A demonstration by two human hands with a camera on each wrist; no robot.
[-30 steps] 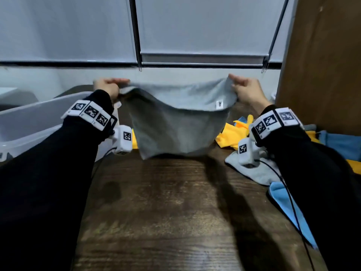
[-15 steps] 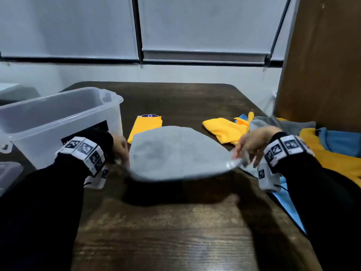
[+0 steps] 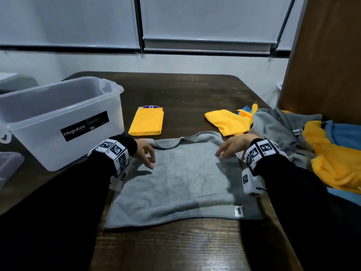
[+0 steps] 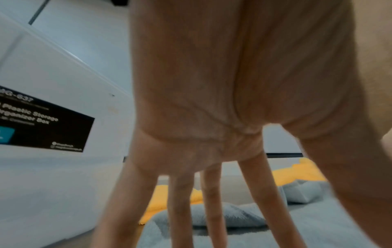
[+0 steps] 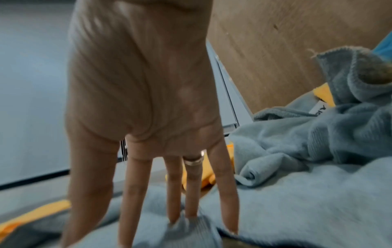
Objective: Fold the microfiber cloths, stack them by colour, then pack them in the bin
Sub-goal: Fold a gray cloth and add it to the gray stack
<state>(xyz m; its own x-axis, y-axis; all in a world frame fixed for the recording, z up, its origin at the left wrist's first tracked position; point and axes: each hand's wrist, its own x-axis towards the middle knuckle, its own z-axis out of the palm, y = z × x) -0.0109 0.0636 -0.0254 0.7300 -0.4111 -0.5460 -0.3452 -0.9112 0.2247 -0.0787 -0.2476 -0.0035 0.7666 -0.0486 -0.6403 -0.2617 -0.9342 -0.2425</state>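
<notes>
A grey microfiber cloth (image 3: 181,184) lies spread on the dark wooden table (image 3: 175,249), its far edge rumpled and turned over. My left hand (image 3: 145,153) hovers over the cloth's far left corner with straight, spread fingers (image 4: 180,209) that hold nothing. Over the far right corner is my right hand (image 3: 233,146), fingers (image 5: 191,201) straight and tips touching the grey cloth (image 5: 297,209). A folded yellow cloth (image 3: 146,121) lies behind the grey one. The clear plastic bin (image 3: 58,122) stands at the left.
A loose pile of yellow (image 3: 228,122), grey (image 3: 273,126) and blue (image 3: 345,133) cloths covers the table's right side. A wooden panel (image 3: 328,55) rises at the right. Part of another clear container (image 3: 7,165) shows at the far left edge.
The grey cloth, held up in the air by both hands a second ago, came down and now lies flat on the table. Both hands have let go of its corners.
</notes>
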